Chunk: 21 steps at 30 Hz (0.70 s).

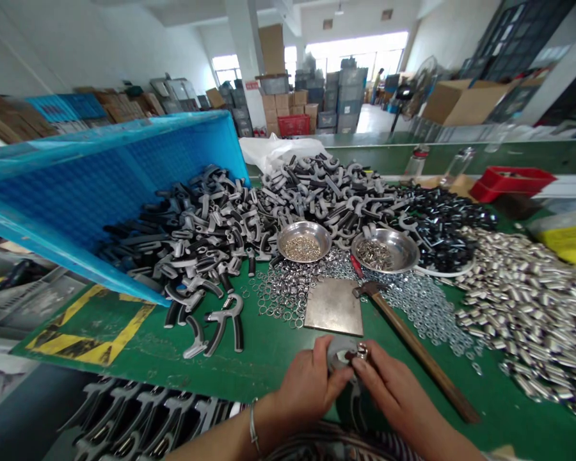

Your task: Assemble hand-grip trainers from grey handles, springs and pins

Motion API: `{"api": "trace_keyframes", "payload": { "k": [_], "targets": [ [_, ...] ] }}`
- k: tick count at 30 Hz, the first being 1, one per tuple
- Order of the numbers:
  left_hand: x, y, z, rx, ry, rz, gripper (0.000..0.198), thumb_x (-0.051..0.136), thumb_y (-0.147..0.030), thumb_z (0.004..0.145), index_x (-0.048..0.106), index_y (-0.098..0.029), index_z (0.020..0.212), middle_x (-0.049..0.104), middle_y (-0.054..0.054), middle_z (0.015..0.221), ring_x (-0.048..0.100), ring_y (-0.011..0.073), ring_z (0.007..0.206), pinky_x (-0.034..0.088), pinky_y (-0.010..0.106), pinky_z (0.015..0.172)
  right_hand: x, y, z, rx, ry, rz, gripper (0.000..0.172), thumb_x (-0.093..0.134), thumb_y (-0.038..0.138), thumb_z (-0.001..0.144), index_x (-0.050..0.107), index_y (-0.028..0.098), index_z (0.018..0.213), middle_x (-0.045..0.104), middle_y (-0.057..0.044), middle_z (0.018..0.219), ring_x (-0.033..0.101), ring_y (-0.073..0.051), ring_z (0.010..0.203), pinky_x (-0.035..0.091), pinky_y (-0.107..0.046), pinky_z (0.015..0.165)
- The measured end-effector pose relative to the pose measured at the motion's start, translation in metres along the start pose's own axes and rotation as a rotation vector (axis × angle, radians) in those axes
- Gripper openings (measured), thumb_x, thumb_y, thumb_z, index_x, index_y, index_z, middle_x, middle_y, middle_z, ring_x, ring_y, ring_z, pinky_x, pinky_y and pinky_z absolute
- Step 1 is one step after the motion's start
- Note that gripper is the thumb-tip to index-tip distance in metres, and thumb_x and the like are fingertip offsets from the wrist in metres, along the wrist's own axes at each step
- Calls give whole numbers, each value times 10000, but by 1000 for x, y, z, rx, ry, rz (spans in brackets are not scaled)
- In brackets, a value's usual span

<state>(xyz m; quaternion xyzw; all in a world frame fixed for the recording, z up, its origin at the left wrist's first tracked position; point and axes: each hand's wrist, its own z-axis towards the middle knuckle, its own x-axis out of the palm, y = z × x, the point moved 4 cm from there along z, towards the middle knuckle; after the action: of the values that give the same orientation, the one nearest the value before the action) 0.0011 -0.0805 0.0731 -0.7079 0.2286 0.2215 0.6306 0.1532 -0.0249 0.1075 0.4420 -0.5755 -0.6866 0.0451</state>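
Observation:
In front of my body, my left hand (pixel 310 379) grips a grey-and-black handled tool (pixel 336 349) with a curved head, its fingers closed around the grey part. My right hand (pixel 388 379) is closed on the same tool from the other side, thumb and fingertips by a small shiny metal fitting (pixel 362 350). The tool's lower end hangs toward my lap, partly hidden by the hands. Just beyond the hands lies a flat steel plate (pixel 335 307). A hammer (pixel 413 346) with a wooden handle rests to the right of it.
A tipped blue crate (pixel 139 150) spills grey-and-black handle parts (pixel 221 224) at left. Two metal bowls (pixel 304 258) (pixel 403 256) hold small fittings. Metal rings (pixel 283 288), silver cylinders (pixel 528 307) and black parts (pixel 441 218) are heaped around. Assembled tools (pixel 148 416) fill the lower left.

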Motion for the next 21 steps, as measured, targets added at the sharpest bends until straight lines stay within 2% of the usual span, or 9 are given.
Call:
{"api": "trace_keyframes", "payload": {
  "k": [3, 6, 9, 15, 18, 21],
  "targets": [
    [-10, -9, -2, 103, 168, 69, 728, 651, -651, 776, 460, -159, 1277, 713, 146, 1003, 688, 322, 881, 495, 356, 729, -1, 7, -2, 6, 83, 54, 279, 401, 442, 978, 586, 233, 985, 716, -69, 953, 673, -219, 880, 524, -327, 797],
    [-20, -20, -3, 158, 203, 159, 694, 622, -679, 782, 513, -143, 1208, 718, 140, 914, 701, 316, 805, 469, 315, 658, -2, 6, -2, 28, 61, 69, 295, 423, 433, 958, 590, 224, 1080, 708, -89, 1066, 664, -232, 999, 514, -357, 895],
    [-29, -32, 0, 200, 173, 199, 641, 588, -663, 819, 533, -131, 1171, 714, 140, 843, 705, 307, 732, 440, 298, 596, -5, 8, 3, -9, 47, 54, 273, 411, 404, 965, 567, 225, 1100, 702, -89, 1047, 663, -222, 978, 517, -341, 863],
    [-37, -50, 13, 292, 177, 257, 669, 549, -667, 853, 510, -114, 1229, 718, 157, 831, 710, 310, 704, 451, 304, 576, -19, 21, 16, -40, 95, -112, 199, 358, 349, 963, 504, 216, 989, 663, -50, 762, 644, -208, 684, 469, -317, 639],
    [-36, -43, 29, 301, 162, 246, 674, 558, -669, 845, 506, -123, 1235, 717, 155, 843, 713, 316, 737, 474, 315, 599, -21, 17, 28, -51, 61, -162, 227, 328, 337, 982, 507, 199, 991, 675, -72, 802, 653, -211, 729, 461, -317, 672],
    [-32, -21, 61, 252, 182, 282, 685, 578, -661, 835, 501, -129, 1261, 721, 153, 866, 720, 322, 771, 491, 317, 601, -20, -3, 57, -54, 66, -302, 265, 353, 339, 1004, 553, 167, 1031, 702, -82, 841, 665, -200, 760, 458, -290, 677]
  ]
}}
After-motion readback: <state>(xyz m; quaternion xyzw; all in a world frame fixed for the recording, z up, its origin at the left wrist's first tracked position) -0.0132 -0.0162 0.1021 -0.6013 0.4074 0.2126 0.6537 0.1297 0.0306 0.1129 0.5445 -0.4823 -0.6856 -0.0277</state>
